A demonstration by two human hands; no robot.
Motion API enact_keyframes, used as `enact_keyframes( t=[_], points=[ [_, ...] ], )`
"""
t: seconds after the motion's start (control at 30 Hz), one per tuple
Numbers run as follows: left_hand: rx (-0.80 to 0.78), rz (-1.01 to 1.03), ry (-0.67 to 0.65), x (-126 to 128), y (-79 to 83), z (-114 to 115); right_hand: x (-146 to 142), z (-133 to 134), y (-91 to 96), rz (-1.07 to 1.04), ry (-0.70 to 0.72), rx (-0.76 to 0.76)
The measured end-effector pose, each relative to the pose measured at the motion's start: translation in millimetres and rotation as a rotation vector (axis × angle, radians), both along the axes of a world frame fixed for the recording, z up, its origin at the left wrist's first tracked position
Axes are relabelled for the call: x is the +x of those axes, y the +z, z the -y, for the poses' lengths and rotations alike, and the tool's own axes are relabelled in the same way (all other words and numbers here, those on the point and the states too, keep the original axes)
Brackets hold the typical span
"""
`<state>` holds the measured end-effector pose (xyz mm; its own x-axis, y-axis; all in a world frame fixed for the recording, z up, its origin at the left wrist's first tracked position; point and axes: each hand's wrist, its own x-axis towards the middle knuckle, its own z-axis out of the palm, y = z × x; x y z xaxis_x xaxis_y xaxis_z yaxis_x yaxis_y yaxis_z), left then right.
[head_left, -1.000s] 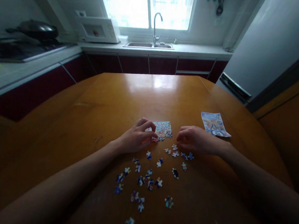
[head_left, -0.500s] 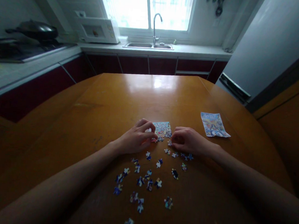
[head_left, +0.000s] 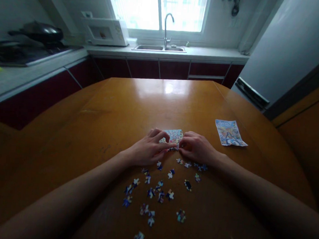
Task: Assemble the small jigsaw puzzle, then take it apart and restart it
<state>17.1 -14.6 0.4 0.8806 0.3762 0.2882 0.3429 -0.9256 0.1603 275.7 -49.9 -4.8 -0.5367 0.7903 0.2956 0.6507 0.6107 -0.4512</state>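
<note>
A partly joined jigsaw puzzle lies on the wooden table between my two hands, its left and lower parts covered by fingers. My left hand rests at its left side, holding nothing, with the forefinger stretched across the lower edge. At the lower right corner, my right hand has thumb and fingertips pinched on a small puzzle piece, mostly hidden by the fingers. Several loose puzzle pieces are scattered nearer to me, some with the picture side up. One dark piece lies below my right hand.
A creased picture sheet lies to the right on the wooden table. Beyond the table are a counter with a sink, a tap and a white microwave. A dark pan sits on the stove at left.
My right hand has moved left with a puzzle piece, up to the puzzle's lower right corner. My left forefinger has stretched to the right along the lower edge.
</note>
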Motion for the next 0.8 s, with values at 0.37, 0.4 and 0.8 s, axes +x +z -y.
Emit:
enact_keyframes(
  t=[0.37, 0.4, 0.8],
  points=[
    [0.0, -0.01, -0.008, 1.2, 1.3, 0.6, 1.2, -1.1, -0.9, -0.026, 0.015, -0.03],
    [0.0, -0.011, -0.008, 1.0, 0.9, 0.4, 1.5, -1.0, -1.2, -0.025, 0.015, -0.032],
    [-0.029, -0.022, 0.013, 1.0, 0.8, 0.3, 5.5, -1.2, -1.2, -0.136, -0.006, -0.027]
  ],
)
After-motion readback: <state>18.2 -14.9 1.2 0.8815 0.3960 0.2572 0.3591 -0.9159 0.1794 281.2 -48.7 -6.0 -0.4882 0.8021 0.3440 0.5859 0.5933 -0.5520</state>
